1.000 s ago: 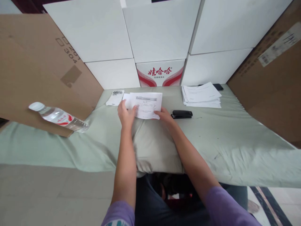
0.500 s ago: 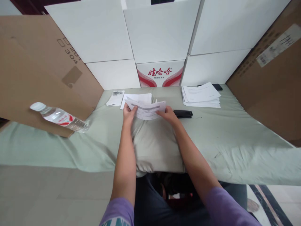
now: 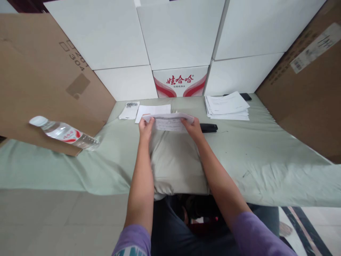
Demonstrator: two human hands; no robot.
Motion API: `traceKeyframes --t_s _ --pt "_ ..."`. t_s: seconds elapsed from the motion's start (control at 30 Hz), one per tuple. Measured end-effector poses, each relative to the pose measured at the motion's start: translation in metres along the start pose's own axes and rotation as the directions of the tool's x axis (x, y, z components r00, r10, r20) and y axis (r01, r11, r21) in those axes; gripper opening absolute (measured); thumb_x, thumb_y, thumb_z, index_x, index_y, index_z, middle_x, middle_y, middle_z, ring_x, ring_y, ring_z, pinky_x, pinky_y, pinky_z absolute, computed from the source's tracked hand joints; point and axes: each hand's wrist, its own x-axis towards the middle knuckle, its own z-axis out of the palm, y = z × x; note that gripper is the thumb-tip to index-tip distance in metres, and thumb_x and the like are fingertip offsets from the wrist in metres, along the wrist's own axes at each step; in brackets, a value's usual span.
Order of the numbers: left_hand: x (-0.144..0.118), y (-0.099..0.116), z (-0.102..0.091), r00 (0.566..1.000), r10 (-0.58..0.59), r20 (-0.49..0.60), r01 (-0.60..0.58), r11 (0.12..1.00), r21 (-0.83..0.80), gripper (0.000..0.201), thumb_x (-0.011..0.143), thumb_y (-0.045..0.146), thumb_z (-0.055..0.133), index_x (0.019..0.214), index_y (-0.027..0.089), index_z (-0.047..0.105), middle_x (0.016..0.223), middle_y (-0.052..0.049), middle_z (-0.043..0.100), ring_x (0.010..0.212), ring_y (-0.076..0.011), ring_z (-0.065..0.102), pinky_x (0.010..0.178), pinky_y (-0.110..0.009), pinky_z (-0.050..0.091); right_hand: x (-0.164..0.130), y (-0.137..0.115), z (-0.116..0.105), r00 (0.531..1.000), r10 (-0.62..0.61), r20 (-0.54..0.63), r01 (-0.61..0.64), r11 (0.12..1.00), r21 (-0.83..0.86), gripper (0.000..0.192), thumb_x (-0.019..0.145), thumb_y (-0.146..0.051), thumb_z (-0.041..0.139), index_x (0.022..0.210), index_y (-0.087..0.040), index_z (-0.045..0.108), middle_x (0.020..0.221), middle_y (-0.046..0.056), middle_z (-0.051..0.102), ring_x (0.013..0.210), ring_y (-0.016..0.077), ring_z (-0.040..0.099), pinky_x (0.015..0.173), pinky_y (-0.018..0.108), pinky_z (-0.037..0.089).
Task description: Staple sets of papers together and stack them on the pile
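Note:
Printed paper sheets are held up between both hands, above the middle of the cloth-covered table. My left hand pinches their left end, thumb in front. At the right end, my right hand grips them the same way. How many sheets there are I cannot tell. A black stapler lies just right of my right hand, its near end hidden behind that hand. Behind the held sheets lies a stack of white paper, partly covered by them. A small clear packet with dark bits is left of that stack.
A thicker paper pile lies at the back right, with a dark phone-like object behind it. A water bottle is at the left. White boxes wall the back; brown cardboard stands left, another brown panel right.
The held sheets have tilted so they look flatter and narrower, with the right end moved slightly right. My right hand has shifted a little right and up. The view has moved slightly.

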Motion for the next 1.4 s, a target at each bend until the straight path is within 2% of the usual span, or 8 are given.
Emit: traceKeyframes --t_s 0.23,0.57,0.7,0.83,1.03,1.13,1.3,1.4 --pt "-0.006 -0.008 0.003 0.999 -0.011 0.033 0.009 0.998 0.057 0.045 0.078 0.056 0.071 0.099 0.016 0.072 0.104 -0.010 0.075 0.105 -0.0246 0.068 0.099 -0.038 0.052 0.000 0.016 0.003 0.999 0.053 -0.004 -0.053 0.998 -0.013 0.017 0.083 -0.035 0.066 0.090 -0.021 0.070 0.094 0.005 0.072 0.099 0.0232 0.066 0.091 0.040 0.053" --pt "-0.004 -0.015 0.002 0.995 -0.072 0.064 0.066 0.994 0.090 0.044 0.077 0.049 0.072 0.102 0.014 0.073 0.105 -0.012 0.076 0.103 -0.0263 0.070 0.098 -0.041 0.053 0.002 0.027 0.002 0.986 0.161 -0.032 -0.162 0.987 -0.013 0.011 0.079 -0.029 0.068 0.085 -0.020 0.070 0.091 0.006 0.074 0.092 0.0233 0.067 0.095 0.046 0.053" --pt "0.001 -0.025 -0.001 0.994 -0.108 -0.024 0.109 0.992 0.055 0.044 0.076 0.049 0.073 0.103 0.014 0.071 0.106 -0.012 0.075 0.105 -0.0258 0.070 0.098 -0.041 0.053 0.001 0.024 0.003 0.969 0.244 0.045 -0.247 0.967 0.069 0.017 0.077 -0.028 0.071 0.091 -0.019 0.068 0.086 0.006 0.073 0.078 0.0204 0.068 0.075 0.037 0.058" --pt "0.005 -0.027 -0.003 0.982 -0.150 -0.114 0.143 0.987 -0.068 0.049 0.076 0.053 0.072 0.108 0.017 0.069 0.109 -0.012 0.074 0.110 -0.0250 0.068 0.099 -0.040 0.053 -0.002 0.017 0.004 0.954 0.254 0.161 -0.276 0.952 0.132 0.020 0.083 -0.033 0.064 0.097 -0.018 0.063 0.077 0.005 0.071 0.052 0.0139 0.062 0.048 0.026 0.048" --pt "0.009 -0.006 -0.015 0.995 -0.094 -0.014 0.090 0.974 -0.209 0.058 0.083 0.068 0.056 0.113 0.020 0.067 0.116 -0.012 0.072 0.119 -0.0249 0.064 0.100 -0.038 0.053 -0.002 0.013 0.000 0.963 0.200 0.180 -0.220 0.971 0.098 0.021 0.083 -0.026 0.051 0.062 -0.022 0.048 0.049 -0.002 0.052 0.042 0.0118 0.050 0.044 0.025 0.042" --pt "0.011 0.003 -0.027 0.985 -0.170 0.019 0.168 0.945 -0.280 0.058 0.084 0.067 0.053 0.113 0.020 0.068 0.114 -0.011 0.073 0.114 -0.0270 0.067 0.096 -0.041 0.056 -0.002 0.010 0.000 0.964 0.206 0.170 -0.224 0.970 0.094 0.023 0.080 -0.023 0.049 0.059 -0.024 0.041 0.043 -0.005 0.042 0.039 0.0110 0.045 0.041 0.025 0.036" --pt "0.006 0.007 -0.045 0.888 -0.375 0.265 0.440 0.861 -0.257 0.056 0.075 0.066 0.061 0.097 0.016 0.073 0.102 -0.014 0.076 0.111 -0.0354 0.068 0.094 -0.050 0.057 0.000 0.004 0.001 0.963 0.253 0.089 -0.266 0.947 0.182 0.017 0.082 -0.028 0.048 0.067 -0.025 0.041 0.043 -0.009 0.032 0.035 0.0091 0.035 0.036 0.023 0.027" --pt "0.001 0.011 -0.054 0.849 -0.395 0.351 0.485 0.846 -0.221 0.066 0.072 0.074 0.058 0.091 0.013 0.074 0.097 -0.018 0.076 0.115 -0.0401 0.065 0.093 -0.053 0.056 0.000 0.001 -0.002 0.967 0.254 0.033 -0.254 0.940 0.229 0.015 0.082 -0.031 0.049 0.070 -0.025 0.042 0.046 -0.008 0.032 0.037 0.0085 0.031 0.036 0.023 0.023"
